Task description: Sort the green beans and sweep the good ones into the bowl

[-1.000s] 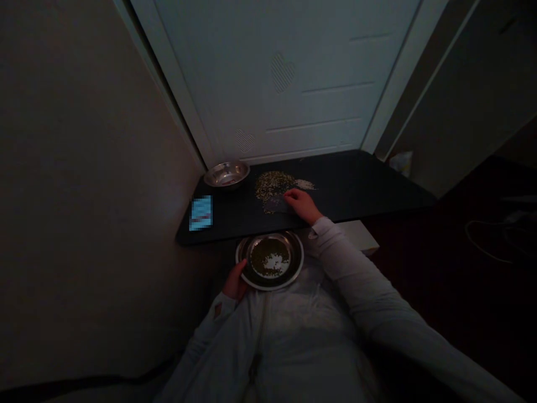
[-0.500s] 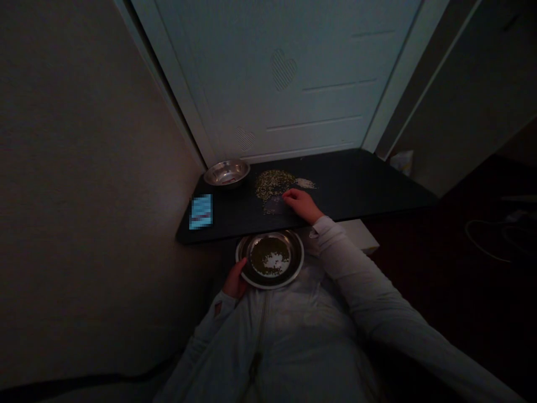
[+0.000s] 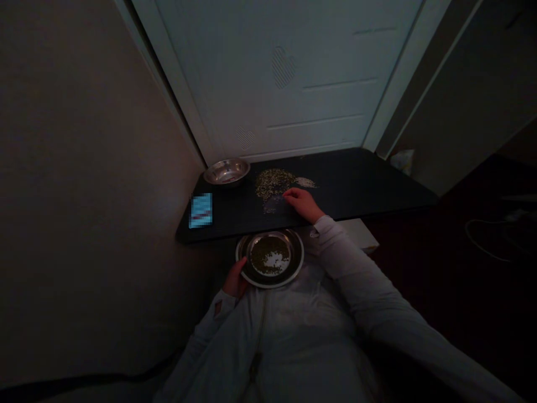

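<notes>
My left hand (image 3: 235, 279) grips the left rim of a metal bowl (image 3: 296, 267), thumb on top, just below the table's front edge. Small green beans (image 3: 260, 252) cover part of the bowl's bottom. Over the dark table (image 3: 348, 184) my right hand (image 3: 302, 205) is closed, its fingertips pinched together; whatever they hold is too small to make out. Beside those fingertips lie a few scattered grains (image 3: 271, 208). A larger mixed pile of green and pale grains (image 3: 274, 182) spreads behind them, and a small pale pile (image 3: 305, 182) sits to its right.
A second metal bowl (image 3: 227, 172) stands at the table's back left. In front of it lies a blurred, lit blue rectangle (image 3: 201, 210). A white box (image 3: 358, 234) is under the table's front edge. The white door (image 3: 319, 106) rises behind, with a wall (image 3: 104, 184) on the left.
Almost nothing differs. My right fingertips have shifted very slightly, and my left hand keeps the bowl in the same place.
</notes>
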`<state>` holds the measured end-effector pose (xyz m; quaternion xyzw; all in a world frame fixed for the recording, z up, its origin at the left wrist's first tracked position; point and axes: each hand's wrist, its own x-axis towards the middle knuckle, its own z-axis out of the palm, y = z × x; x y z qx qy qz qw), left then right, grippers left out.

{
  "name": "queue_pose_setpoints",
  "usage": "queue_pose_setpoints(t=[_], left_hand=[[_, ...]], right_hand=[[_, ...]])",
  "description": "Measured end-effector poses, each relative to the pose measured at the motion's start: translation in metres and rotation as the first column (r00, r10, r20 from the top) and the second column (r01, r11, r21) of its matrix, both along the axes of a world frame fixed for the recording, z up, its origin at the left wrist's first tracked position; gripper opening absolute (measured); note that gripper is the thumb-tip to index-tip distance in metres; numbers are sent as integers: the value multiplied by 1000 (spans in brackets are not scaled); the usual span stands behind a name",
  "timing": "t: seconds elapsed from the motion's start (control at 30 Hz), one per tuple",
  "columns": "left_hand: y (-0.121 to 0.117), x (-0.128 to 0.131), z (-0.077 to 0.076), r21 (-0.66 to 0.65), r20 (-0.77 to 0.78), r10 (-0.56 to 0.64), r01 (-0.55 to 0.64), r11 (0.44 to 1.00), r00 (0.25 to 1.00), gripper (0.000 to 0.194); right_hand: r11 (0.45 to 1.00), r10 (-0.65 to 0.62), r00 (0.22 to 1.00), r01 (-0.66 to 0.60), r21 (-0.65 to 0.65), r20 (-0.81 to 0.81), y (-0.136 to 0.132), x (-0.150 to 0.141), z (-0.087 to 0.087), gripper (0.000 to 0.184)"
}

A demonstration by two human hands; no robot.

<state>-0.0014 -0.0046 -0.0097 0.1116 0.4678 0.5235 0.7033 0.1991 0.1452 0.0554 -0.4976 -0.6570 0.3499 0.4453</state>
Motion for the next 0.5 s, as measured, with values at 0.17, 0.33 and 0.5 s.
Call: queue_pose_setpoints(t=[0.17, 0.33, 0.5], left_hand=[[-1, 2, 1, -13, 11, 25, -24, 1000, 1000, 16], [0, 0, -2, 10, -1, 18, -18, 1000, 1000, 16], [0, 0, 0, -17, 1, 26, -26, 1000, 1000, 17]], right_hand=[[999, 22, 997, -24, 31, 70, 0, 0, 0, 14], [997, 72, 994, -74, 20, 85, 0, 1, 0, 16], [997, 64, 994, -67, 40, 89, 2, 1, -3, 18]])
